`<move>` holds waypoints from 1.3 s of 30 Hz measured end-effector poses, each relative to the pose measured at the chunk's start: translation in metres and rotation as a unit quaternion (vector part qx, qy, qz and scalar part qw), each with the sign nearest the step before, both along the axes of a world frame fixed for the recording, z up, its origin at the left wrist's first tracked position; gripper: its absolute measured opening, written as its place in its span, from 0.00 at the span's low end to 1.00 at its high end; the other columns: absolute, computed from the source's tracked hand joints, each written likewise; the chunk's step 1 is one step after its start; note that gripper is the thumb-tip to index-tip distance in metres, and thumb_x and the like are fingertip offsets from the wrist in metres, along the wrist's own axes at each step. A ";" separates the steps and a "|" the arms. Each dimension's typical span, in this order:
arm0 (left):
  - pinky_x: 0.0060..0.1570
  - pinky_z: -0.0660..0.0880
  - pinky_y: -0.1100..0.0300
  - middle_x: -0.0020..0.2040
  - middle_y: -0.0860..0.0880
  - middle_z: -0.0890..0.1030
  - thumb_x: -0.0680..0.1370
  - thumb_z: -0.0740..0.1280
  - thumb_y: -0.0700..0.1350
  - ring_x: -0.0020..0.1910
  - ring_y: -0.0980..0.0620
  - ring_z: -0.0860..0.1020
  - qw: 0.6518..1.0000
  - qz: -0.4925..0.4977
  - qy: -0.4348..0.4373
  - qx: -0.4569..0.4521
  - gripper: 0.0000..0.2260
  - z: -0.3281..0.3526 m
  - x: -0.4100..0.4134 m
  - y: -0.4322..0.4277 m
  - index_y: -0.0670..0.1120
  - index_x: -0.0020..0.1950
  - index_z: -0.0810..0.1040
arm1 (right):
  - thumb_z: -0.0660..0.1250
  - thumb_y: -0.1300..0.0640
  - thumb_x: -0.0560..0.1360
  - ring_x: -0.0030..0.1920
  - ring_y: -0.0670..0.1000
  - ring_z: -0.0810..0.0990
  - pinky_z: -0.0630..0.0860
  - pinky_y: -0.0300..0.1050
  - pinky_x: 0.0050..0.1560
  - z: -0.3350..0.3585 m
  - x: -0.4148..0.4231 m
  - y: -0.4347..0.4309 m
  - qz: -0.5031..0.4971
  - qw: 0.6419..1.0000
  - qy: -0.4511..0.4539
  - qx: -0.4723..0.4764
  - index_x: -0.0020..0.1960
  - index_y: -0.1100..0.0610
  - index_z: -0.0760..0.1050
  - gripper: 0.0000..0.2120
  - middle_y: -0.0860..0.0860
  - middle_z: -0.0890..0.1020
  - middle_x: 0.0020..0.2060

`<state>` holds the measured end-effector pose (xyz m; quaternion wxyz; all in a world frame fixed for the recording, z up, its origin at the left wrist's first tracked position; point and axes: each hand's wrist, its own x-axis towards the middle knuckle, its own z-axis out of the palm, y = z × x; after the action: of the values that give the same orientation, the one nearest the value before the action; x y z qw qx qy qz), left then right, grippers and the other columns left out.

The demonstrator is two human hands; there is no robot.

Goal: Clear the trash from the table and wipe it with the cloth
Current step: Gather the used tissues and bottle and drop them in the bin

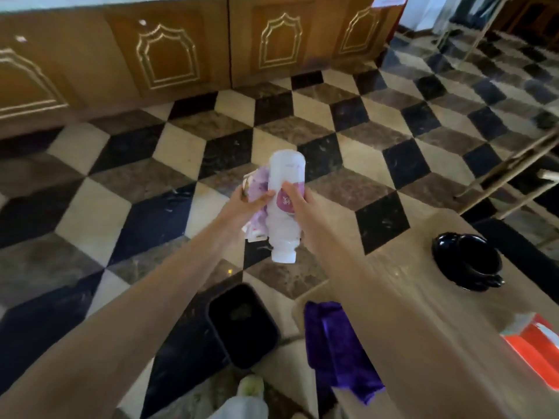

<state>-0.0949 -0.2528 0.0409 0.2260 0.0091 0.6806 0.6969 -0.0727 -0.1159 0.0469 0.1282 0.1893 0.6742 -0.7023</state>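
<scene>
**Bottle and wrappers held out over the floor beyond the bin**

A white plastic bottle (284, 207) with a pink label is gripped in the right hand (298, 204), the fingers closed around its middle; the bottle is held with its cap end pointing down and toward the person. A bundle of crumpled purple and white wrappers (257, 204) is clutched in the left hand (242, 207), pressed against the left side of the bottle. Both arms are stretched forward, and the two hands are held close together above the chequered tile floor (121, 182).

A dark bin (242, 325) is seen on the floor below the forearms, just off the left edge of the table (423, 267). A purple cloth (335, 346) is draped over the table's near left edge, part of it hanging off. A black ashtray (465, 261) is placed near the table's far edge, and an orange tissue pack (535, 346) lies at the right, cut off by the frame
</scene>
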 end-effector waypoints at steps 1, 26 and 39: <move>0.51 0.80 0.50 0.57 0.39 0.77 0.78 0.62 0.40 0.52 0.49 0.81 1.000 0.019 -0.005 -0.007 0.16 -0.002 -0.002 -0.013 0.40 0.65 0.67 | 0.66 0.40 0.72 0.53 0.55 0.80 0.78 0.54 0.56 -0.004 -0.006 -0.015 0.009 1.000 -0.010 -0.008 0.63 0.54 0.69 0.26 0.55 0.79 0.55; 0.64 0.71 0.51 0.66 0.50 0.72 0.68 0.74 0.57 0.60 0.49 0.74 0.901 0.232 -0.357 -0.088 0.36 -0.317 0.128 -0.109 0.50 0.71 0.63 | 0.59 0.30 0.68 0.53 0.48 0.73 0.69 0.47 0.61 -0.328 0.077 -0.109 0.167 0.939 -0.284 0.100 0.71 0.49 0.60 0.37 0.47 0.73 0.58; 0.53 0.79 0.50 0.58 0.42 0.79 0.70 0.72 0.46 0.53 0.45 0.80 0.805 0.300 -0.512 0.021 0.24 -0.520 0.168 -0.064 0.45 0.64 0.72 | 0.55 0.31 0.72 0.56 0.58 0.75 0.72 0.52 0.60 -0.531 0.093 -0.076 0.239 0.858 -0.380 0.249 0.71 0.56 0.62 0.37 0.57 0.75 0.59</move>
<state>0.0726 -0.3166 -0.4795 0.3212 -0.5483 0.4203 0.6477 0.0204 -0.1921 -0.4840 0.4875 0.3002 0.7498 -0.3317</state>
